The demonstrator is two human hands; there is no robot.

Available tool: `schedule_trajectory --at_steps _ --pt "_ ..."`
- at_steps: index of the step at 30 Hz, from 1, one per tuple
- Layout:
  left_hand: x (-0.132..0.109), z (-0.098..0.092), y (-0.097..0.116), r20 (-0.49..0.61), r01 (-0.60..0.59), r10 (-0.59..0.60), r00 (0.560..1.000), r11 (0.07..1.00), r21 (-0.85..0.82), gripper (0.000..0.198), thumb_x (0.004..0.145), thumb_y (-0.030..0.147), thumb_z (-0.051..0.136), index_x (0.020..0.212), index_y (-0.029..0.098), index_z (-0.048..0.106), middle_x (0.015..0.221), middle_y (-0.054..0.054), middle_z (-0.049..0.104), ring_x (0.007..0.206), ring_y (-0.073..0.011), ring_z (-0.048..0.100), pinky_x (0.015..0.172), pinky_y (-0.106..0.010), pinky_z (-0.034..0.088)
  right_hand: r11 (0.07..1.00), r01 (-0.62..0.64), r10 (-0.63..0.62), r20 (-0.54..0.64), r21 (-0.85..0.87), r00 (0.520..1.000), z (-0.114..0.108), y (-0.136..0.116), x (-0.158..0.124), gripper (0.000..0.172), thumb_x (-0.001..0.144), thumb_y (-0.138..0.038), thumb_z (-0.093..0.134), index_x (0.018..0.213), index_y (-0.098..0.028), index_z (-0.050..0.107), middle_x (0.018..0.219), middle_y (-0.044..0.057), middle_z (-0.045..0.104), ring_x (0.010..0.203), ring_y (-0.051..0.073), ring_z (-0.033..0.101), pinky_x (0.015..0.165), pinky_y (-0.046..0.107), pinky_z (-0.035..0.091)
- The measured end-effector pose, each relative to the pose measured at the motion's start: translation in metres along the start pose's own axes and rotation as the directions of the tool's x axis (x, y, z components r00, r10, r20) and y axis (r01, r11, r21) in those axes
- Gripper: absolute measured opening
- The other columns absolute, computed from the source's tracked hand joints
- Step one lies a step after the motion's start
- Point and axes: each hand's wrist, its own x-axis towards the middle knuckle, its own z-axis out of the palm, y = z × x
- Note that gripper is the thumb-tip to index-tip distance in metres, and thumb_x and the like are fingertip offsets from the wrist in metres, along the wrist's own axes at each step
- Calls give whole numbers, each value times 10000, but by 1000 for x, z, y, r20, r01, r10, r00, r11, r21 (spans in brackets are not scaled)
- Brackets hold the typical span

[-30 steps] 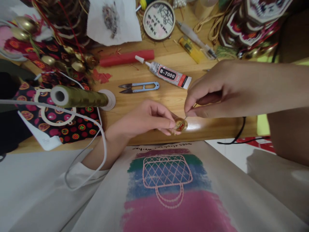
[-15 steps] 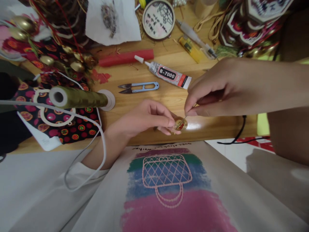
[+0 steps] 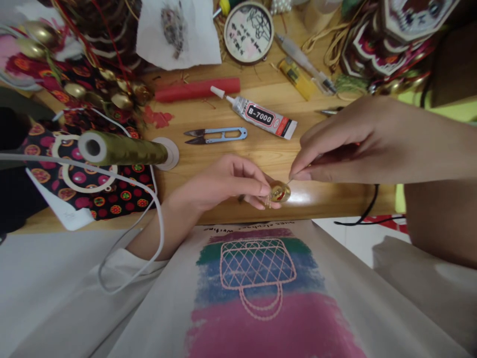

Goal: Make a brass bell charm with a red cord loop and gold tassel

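Note:
My left hand (image 3: 238,181) pinches a small round gold ornament (image 3: 282,192) with a bit of red in it, above the table's front edge. Thin gold strands hang at its fingertips. Just right of the ornament is my right hand (image 3: 335,149), thumb and forefinger pressed together on something thin that I cannot make out. Beyond the hands lies a tube of B-7000 glue (image 3: 259,116). Blue-handled thread snips (image 3: 216,135) rest to its left, blades pointing left.
A spool of olive thread (image 3: 122,149) stands at left by a patterned cloth (image 3: 122,204), and a white cable (image 3: 161,223) loops over my left forearm. Farther back are a red stick (image 3: 197,89), a yellow lighter (image 3: 296,79), a round tin (image 3: 249,32) and white paper (image 3: 201,42).
My right hand has drawn slightly right, away from the gold ornament, uncovering a pointed metal tip on the table behind it. My left hand stays nearly in place, still pinching the ornament.

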Motion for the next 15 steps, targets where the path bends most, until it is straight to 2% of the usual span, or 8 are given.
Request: schedule_trajectory --at_steps 3,6,11,15 --pt "0 0 0 -5 1 -1 1000 1000 -2 77 697 90 685 626 114 669 614 -18 724 701 -164 732 594 -185 575 999 -38 38 -4 20 999 1 -2 -1 261 832 -420 550 819 -237 736 682 -37 680 557 50 555 484 207 382" --pt "0 0 0 -8 5 -5 1000 1000 -6 75 694 89 687 626 113 668 610 -16 723 699 -164 732 591 -183 576 1000 -9 9 -22 25 1000 2 -3 -2 251 839 -403 552 815 -231 734 668 -32 678 554 54 560 491 209 396" --pt "1 0 -1 -11 14 -14 1000 1000 -10 69 691 93 691 629 110 666 620 -26 725 701 -168 733 591 -186 574 998 -27 29 -32 59 999 4 1 -2 211 801 -432 618 803 -256 733 673 -24 685 569 100 589 473 220 424" --pt "2 -1 -2 -8 15 -16 1000 1000 -15 66 694 93 687 634 109 664 614 -24 720 704 -171 734 592 -187 575 998 -8 11 -41 64 999 5 3 -3 221 812 -403 595 809 -232 735 660 -36 679 547 81 574 469 198 416"
